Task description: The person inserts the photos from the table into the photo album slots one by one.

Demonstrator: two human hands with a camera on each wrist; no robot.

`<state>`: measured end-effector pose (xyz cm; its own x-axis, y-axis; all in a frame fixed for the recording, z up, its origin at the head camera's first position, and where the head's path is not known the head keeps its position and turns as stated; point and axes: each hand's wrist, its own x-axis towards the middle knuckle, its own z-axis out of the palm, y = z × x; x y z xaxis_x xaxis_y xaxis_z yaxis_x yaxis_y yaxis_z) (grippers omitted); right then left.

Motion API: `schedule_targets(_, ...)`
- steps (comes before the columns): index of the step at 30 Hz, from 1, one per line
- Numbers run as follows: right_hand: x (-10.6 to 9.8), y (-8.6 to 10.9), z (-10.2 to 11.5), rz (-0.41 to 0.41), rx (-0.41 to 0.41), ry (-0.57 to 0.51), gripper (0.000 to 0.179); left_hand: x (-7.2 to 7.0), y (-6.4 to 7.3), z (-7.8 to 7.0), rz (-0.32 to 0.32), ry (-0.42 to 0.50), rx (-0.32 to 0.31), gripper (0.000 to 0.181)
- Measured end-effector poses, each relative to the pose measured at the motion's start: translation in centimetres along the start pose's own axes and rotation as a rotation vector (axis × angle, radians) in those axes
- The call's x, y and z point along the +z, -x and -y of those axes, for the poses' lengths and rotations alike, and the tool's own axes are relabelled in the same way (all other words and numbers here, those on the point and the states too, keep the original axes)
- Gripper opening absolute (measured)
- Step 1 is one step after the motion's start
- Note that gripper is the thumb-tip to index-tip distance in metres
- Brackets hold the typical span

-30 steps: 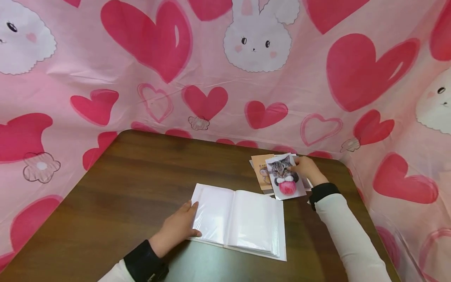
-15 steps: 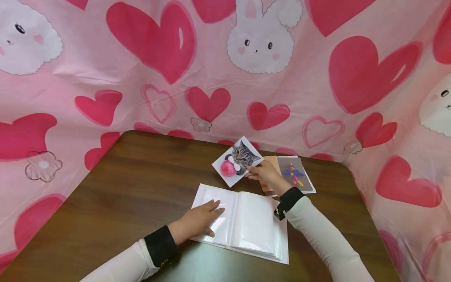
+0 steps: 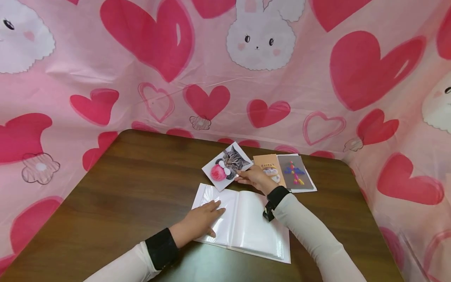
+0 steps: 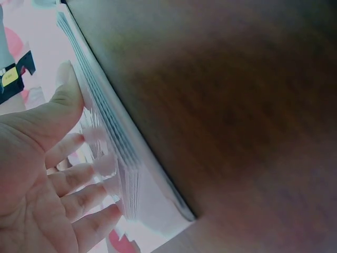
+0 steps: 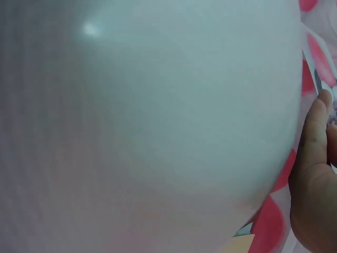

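An open photo album with clear plastic sleeves lies on the table. My left hand rests on its left page with the fingers spread straight. In the left wrist view that hand lies across the sleeves, near the stacked page edges. My right hand pinches a cat photo by its right side, thumb and fingers on the edge. The photo is tilted, just above the album's top left page. In the right wrist view the right hand and part of the photo appear at the right edge.
Several loose pictures lie behind the album to the right: an orange card and a grey picture with a colourful figure on top. The brown table ends at a pink heart-patterned cloth behind.
My right hand has lifted the cat photo off the pile, turned it and carried it left over the album's top edge. My left hand has slid from the album's left edge onto the page.
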<state>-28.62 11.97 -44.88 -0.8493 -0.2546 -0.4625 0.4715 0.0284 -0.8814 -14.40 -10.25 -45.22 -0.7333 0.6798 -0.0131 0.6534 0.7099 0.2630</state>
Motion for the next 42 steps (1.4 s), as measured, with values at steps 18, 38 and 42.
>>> schedule_targets(18,0.2,-0.4,0.3,0.134,0.086,0.628,0.015,0.1,0.0,-0.3,0.077,-0.009,-0.05,0.074)
schedule_targets(38,1.8,-0.6,0.6,0.074,-0.108,0.855,0.033,-0.5,1.6,-1.5,0.072,-0.025,0.123,0.06)
schedule_targets(42,2.1,-0.3,0.5,0.115,-0.137,0.876,0.025,-0.6,1.7,-1.6,0.069,-0.024,0.123,0.06)
